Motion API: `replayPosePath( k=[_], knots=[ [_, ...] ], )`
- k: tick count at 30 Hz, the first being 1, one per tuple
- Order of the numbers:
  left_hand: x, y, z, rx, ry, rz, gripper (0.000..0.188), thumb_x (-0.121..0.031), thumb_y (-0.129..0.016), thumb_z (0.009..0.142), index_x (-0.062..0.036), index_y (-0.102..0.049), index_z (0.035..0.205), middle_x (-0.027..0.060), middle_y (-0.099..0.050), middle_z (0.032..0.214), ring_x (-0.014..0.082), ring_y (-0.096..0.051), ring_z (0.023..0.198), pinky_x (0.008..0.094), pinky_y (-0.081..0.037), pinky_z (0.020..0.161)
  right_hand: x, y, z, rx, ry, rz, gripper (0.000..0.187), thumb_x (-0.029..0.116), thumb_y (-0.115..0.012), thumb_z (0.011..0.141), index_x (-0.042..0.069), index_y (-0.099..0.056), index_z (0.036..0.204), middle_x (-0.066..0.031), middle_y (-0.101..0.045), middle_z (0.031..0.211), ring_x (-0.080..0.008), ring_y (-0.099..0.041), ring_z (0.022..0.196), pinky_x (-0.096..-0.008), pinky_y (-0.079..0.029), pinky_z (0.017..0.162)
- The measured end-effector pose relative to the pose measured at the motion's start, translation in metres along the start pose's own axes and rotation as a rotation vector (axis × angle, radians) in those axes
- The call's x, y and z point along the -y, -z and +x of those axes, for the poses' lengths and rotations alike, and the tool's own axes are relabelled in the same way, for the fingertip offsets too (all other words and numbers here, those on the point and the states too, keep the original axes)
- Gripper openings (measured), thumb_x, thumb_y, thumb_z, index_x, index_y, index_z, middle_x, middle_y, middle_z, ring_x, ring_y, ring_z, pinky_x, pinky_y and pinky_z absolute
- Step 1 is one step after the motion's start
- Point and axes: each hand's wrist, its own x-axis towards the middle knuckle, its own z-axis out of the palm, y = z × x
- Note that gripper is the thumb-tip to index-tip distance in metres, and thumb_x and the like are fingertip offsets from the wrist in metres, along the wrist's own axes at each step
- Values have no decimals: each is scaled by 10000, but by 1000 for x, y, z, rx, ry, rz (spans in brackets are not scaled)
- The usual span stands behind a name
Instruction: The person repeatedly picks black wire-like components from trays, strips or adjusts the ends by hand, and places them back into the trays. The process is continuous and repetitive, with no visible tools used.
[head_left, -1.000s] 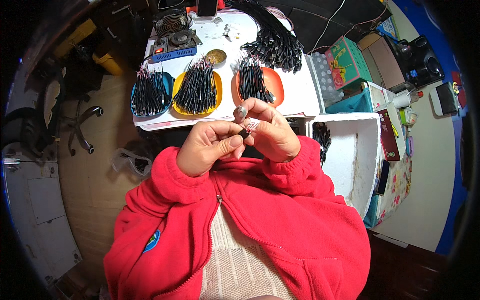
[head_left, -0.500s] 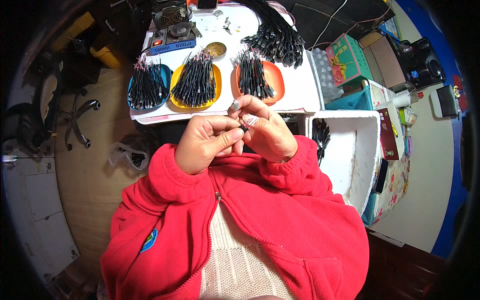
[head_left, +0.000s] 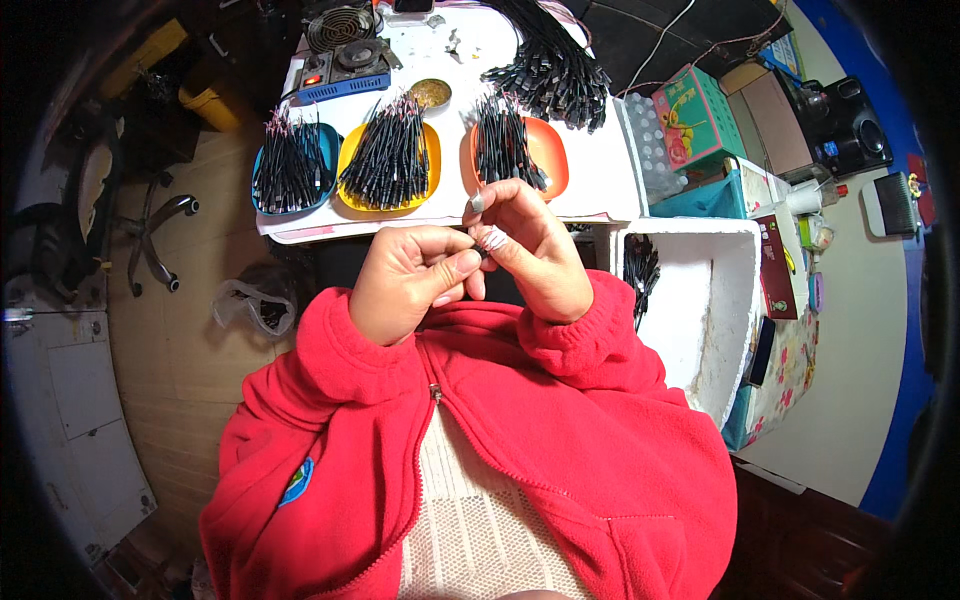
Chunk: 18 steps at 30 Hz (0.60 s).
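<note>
Both hands meet in front of my chest, just short of the table's front edge. My left hand (head_left: 415, 275) is closed, its thumb and forefinger pinching a small black cable end (head_left: 482, 250), most of which the fingers hide. My right hand (head_left: 535, 255) closes on the same piece from the other side; its thumb has a white wrap and its forefinger tip a grey covering. Beyond the hands, bundles of short black cables with reddish ends lie in a blue tray (head_left: 333, 145), a yellow tray (head_left: 433, 160) and an orange tray (head_left: 552, 160).
At the back of the white table (head_left: 600, 185) are a small blue heater (head_left: 350, 85), a round metal tin (head_left: 432, 95) and a large heap of black cables (head_left: 560, 75). To the right stands a white foam box (head_left: 690, 330) with more cables inside. A plastic bag (head_left: 250, 310) sits lower left.
The right fingers have shifted slightly, the thumb bending closer over the cable end. Reddish bits seen between the fingertips before are now covered. The left hand barely moved.
</note>
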Motion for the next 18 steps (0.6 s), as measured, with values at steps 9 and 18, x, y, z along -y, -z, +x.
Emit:
replayPosePath(
  k=[9, 18],
  knots=[
    [-4, 4, 0, -41, 27, 103, 145, -79, -588, 931, 46, -659, 947, 39, -610, 713, 21, -467, 554, 150, -345, 486, 3, 10, 3, -141, 39, -200, 190, 185, -527, 984, 37, -535, 866, 25, -495, 661, -60, -436, 618, -211, -385, 573],
    [0, 7, -4, -24, 51, 112, 130, -88, -598, 923, 23, -663, 933, 18, -600, 699, 23, -475, 567, 155, -346, 490, -1, -5, -6, -82, 237, -735, 253, 137, -571, 950, -20, -528, 756, -60, -523, 614, -73, -485, 575, -269, -398, 504]
  ],
)
